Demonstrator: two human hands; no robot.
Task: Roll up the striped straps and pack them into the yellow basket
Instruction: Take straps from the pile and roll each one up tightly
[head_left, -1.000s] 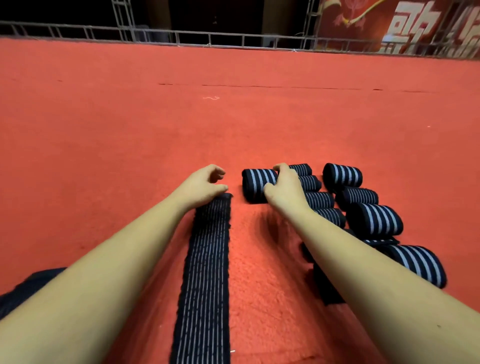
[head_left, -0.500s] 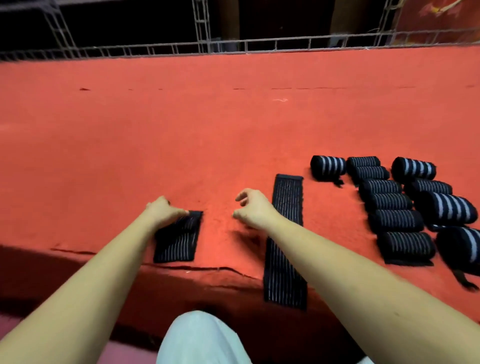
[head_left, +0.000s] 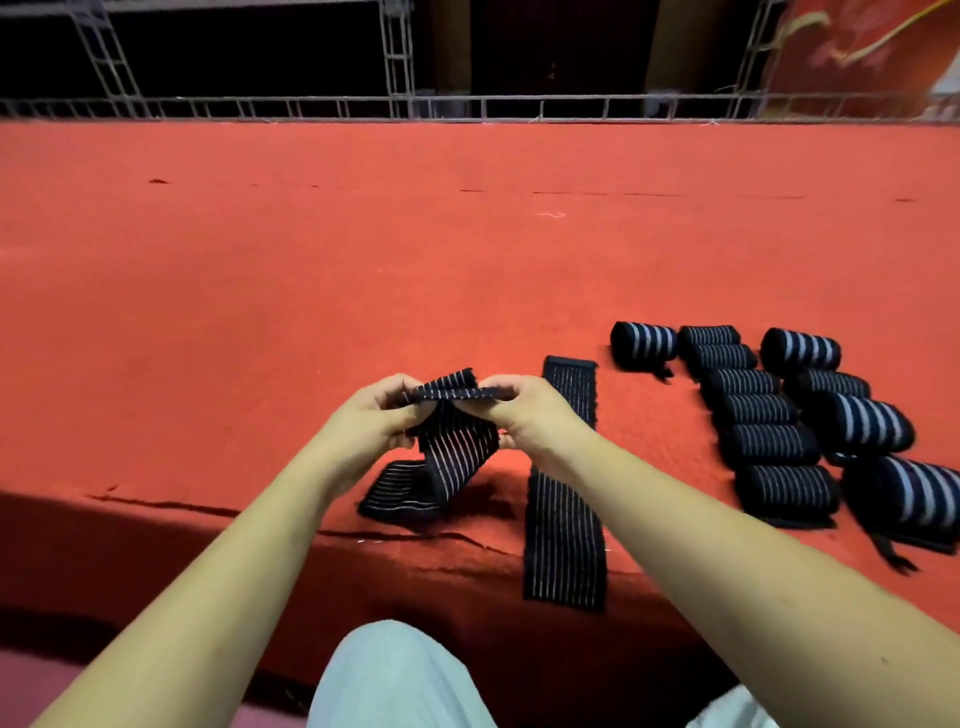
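From my remote seat I see both bare arms reaching out over the red carpet (head_left: 363, 260) of a raised platform. My left hand (head_left: 374, 415) and right hand (head_left: 530, 415) are lifted just above the carpet and meet at the top end of a dark striped strap (head_left: 457, 441). The fingers of both hands are curled, and each thumb and its fingers pinch that end, the left hand at the strap's left edge and the right hand at its right edge. The pinched end is bent over between them. Below the hands the strap hangs down with a twist, and its lower part lies folded on the carpet close to the platform's near edge. Just right of it a second strap (head_left: 563, 519) lies flat and unrolled, running from far to near. Its near end droops over the platform's edge, and my right wrist crosses above its middle. Farther right the rolled straps (head_left: 769, 410) lie in rows on the carpet, touching or nearly touching one another, some with thin stripes and some with broad pale bands. One roll (head_left: 644, 340) lies alone at the far left of that group. A metal railing (head_left: 467, 106) runs along the carpet's far edge, and my knee in pale trousers (head_left: 395, 675) shows at the bottom.
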